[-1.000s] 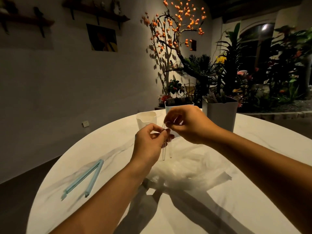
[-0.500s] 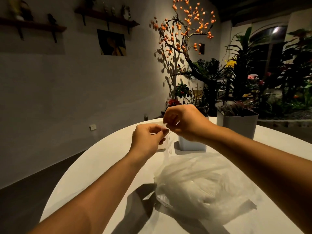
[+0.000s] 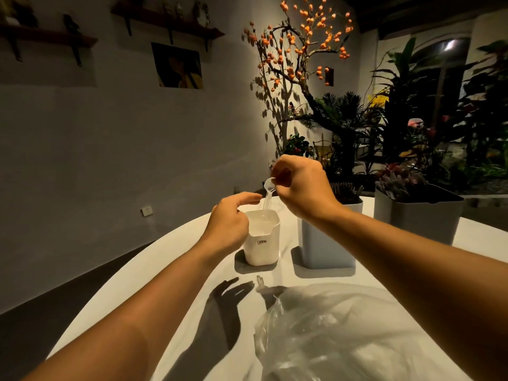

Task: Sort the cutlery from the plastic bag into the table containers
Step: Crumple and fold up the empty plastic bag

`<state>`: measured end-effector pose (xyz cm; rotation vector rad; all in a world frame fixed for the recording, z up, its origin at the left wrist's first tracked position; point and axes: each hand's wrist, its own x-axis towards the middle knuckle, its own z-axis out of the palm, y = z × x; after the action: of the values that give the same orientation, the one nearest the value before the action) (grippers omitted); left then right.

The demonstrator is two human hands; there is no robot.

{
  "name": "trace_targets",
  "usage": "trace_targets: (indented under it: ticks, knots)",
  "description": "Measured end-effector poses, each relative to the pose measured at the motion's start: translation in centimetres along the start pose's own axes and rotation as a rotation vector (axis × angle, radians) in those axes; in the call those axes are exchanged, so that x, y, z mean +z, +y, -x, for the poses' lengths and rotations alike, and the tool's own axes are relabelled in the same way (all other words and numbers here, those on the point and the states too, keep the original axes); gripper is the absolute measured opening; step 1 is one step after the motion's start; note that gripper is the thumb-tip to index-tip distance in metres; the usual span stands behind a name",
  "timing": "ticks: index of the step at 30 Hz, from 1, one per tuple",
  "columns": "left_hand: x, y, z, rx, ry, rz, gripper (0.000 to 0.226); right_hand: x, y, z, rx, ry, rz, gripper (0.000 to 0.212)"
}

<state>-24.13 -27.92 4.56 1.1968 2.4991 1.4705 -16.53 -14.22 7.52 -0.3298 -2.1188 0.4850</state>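
Head view: right hand (image 3: 299, 188) pinches a clear plastic spoon (image 3: 268, 195) by the bowl end, handle hanging down into the white cup (image 3: 262, 240) on the counter (image 3: 165, 284). Left hand (image 3: 229, 220) hovers beside the cup rim, fingers loosely curled, holding nothing. A grey bin (image 3: 325, 243) stands just right of the cup; the plastic bag (image 3: 343, 334) lies nearer. Judgement: spoon is light, stiff, slightly slick and brittle; a fingertip pinch near the neck suits it.
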Motion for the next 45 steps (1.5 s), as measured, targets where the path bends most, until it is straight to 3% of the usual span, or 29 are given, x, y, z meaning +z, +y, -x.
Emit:
trace_targets:
  ticks: [8,12,14,19,24,35,40,43,45]
  knots:
    - [2.2,-3.6,-2.4,-0.066,0.085,-0.006,0.057,5.7,3.2,-1.1,-0.056,-0.123,0.244,0.006]
    - [2.7,-4.7,-2.7,-0.098,0.073,-0.017,0.055,7.2,3.9,-0.2,-0.14,-0.417,0.484,0.012]
    - [2.8,-4.8,-2.5,-0.096,0.062,-0.029,0.051,7.4,4.0,0.1,-0.131,-0.513,0.472,0.02]
    - [2.0,-4.0,-1.6,-0.099,0.049,-0.037,0.05,5.3,2.9,0.0,-0.098,-0.5,0.415,0.033]
    - [0.8,-1.1,1.2,-0.063,0.024,-0.002,0.047,0.6,0.3,1.7,-0.076,-0.48,0.35,0.023]
    - [0.9,4.7,11.0,0.12,0.005,0.046,0.008,-9.8,-4.9,9.0,-0.038,-0.533,0.285,0.014]
    - [1.6,6.3,15.7,0.153,-0.026,0.063,0.016,-12.9,-6.0,12.9,-0.018,-0.562,0.24,0.008]
    - [2.7,6.5,18.3,0.171,-0.098,0.0,0.018,-13.9,-5.7,15.0,0.011,-0.586,0.241,0.011]
    - [3.8,5.9,19.8,0.189,-0.152,-0.189,0.015,-14.3,-5.1,16.3,0.042,-0.598,0.244,0.014]
